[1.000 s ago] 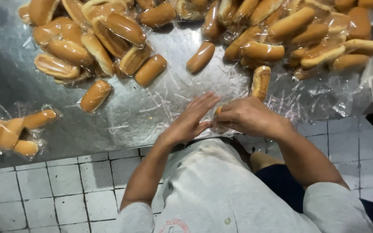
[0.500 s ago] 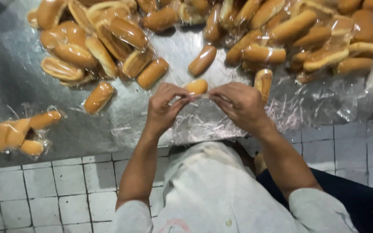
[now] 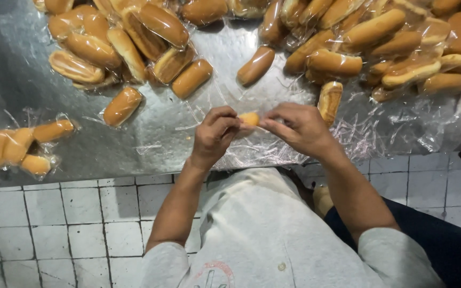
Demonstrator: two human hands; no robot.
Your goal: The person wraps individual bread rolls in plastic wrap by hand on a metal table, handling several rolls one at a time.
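**Golden roll pinched between two hands**

Steel, dull and scuffed, forms the table (image 3: 22, 69) in the head view. Over its near edge the left hand (image 3: 214, 136) and right hand (image 3: 300, 128) each pinch an end of a small glossy bread roll (image 3: 249, 118). Crinkled clear film (image 3: 273, 152) lies beneath. Oblong wrapped rolls (image 3: 348, 48) are heaped behind.

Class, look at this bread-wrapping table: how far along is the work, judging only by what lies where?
Done: three wrapped rolls sit bagged together at the table's near left edge. In hand: the left hand and right hand both hold one small roll between them over clear film. Left: single rolls and big heaps lie farther back on the metal table.
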